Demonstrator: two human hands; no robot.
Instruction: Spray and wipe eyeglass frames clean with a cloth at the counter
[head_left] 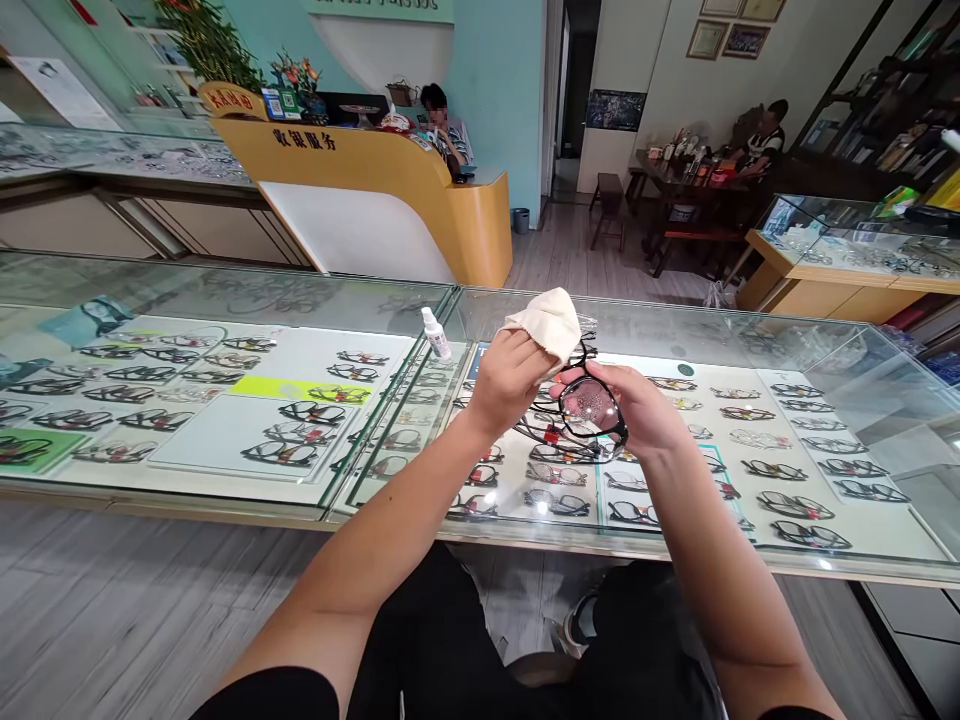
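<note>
Above the glass display case, my left hand (510, 378) has its fingers wrapped in a cream cloth (551, 322), held against the far part of a pair of black-framed glasses. My right hand (637, 400) pinches the same glasses (592, 405) near the middle of the frame. The nearer lens faces up and is speckled with droplets. The cloth partly hides the other lens. A small white spray bottle (436, 335) stands upright on the glass top, left of my left hand.
Rows of spectacles (799, 505) lie inside the glass case (390, 425) under my arms. Beyond it are a yellow-and-white counter (360, 215) with a seated person behind it, and a wooden table at the right with another person. A second display case (847, 255) is at the right.
</note>
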